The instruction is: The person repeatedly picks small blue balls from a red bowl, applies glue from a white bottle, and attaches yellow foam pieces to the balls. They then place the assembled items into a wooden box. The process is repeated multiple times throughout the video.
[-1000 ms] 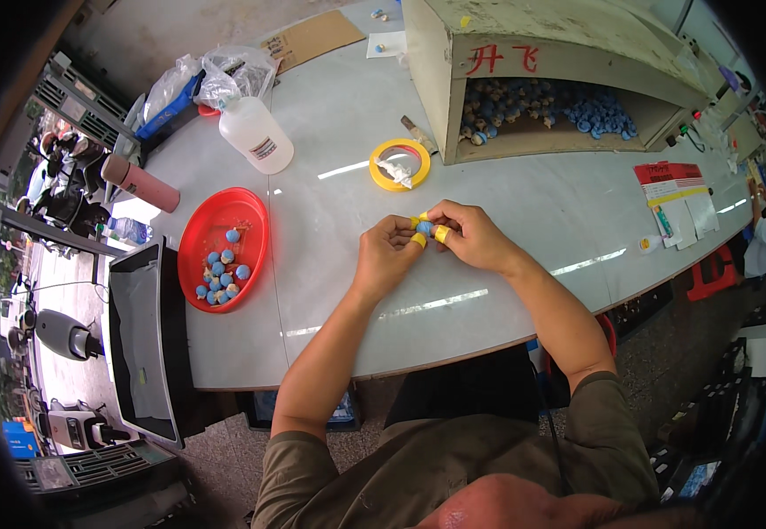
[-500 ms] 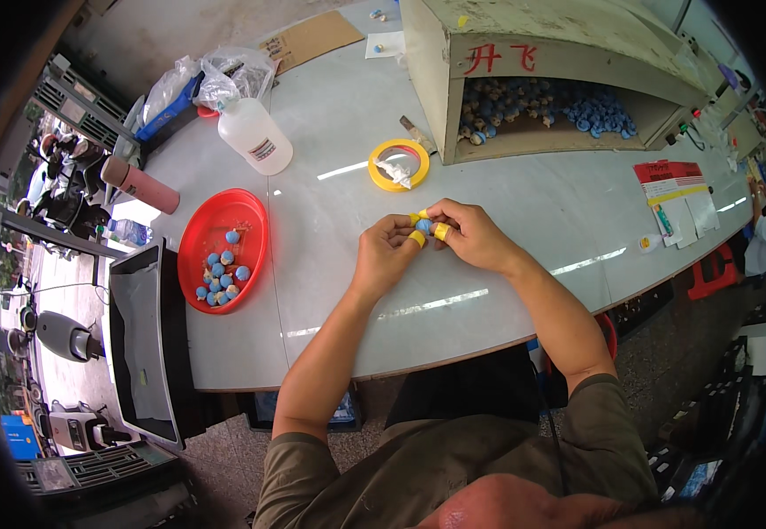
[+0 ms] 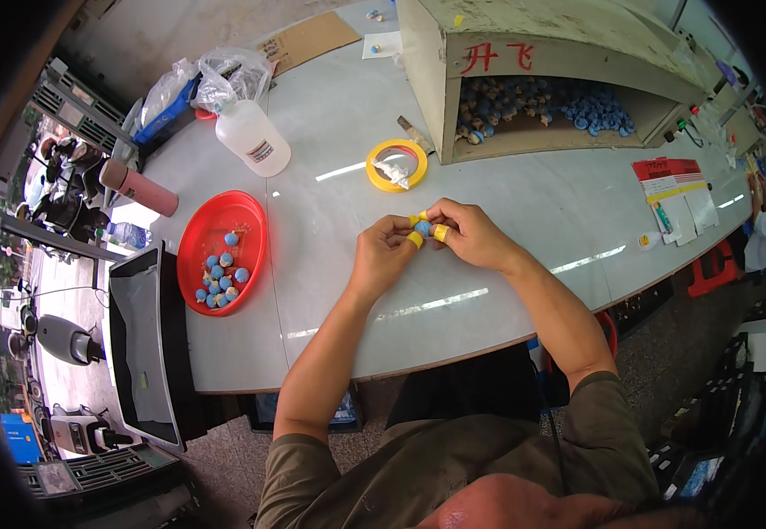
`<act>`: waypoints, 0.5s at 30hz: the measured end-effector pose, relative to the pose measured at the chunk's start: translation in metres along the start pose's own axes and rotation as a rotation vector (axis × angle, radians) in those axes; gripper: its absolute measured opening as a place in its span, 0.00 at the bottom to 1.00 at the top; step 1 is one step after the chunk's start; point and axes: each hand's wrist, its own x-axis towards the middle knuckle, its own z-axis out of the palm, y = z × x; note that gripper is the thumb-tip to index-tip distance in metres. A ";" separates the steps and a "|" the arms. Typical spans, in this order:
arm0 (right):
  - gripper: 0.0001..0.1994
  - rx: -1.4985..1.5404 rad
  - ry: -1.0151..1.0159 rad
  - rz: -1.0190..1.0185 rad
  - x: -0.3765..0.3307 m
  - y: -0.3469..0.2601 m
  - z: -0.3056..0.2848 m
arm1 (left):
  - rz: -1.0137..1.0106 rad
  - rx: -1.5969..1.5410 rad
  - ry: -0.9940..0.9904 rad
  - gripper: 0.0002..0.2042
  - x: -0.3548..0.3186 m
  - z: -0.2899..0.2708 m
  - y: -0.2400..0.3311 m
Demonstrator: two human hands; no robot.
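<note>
Between the fingertips of both hands sits a small round blue piece, above the middle of the grey tabletop. My left hand pinches it from the left, and my right hand grips it from the right. Yellow tape is wrapped round the thumbs and forefingers. To the left, a red round tray holds several similar blue-and-beige balls. A yellow roll of tape lies just beyond my hands with crumpled white scrap in its ring. The underside of the held piece is hidden.
A beige cabinet at the back holds many blue pieces. A white plastic bottle, a pink flask and a black bin stand left. A blade tool lies by the tape. Red-and-yellow papers lie right.
Both hands stay in nearly the same place, still pinching the blue piece, with only slight finger movement. The whole view has shifted very slightly.
</note>
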 end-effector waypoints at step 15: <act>0.09 -0.016 0.032 0.021 0.000 0.001 0.004 | -0.073 -0.007 0.005 0.10 -0.001 0.002 0.009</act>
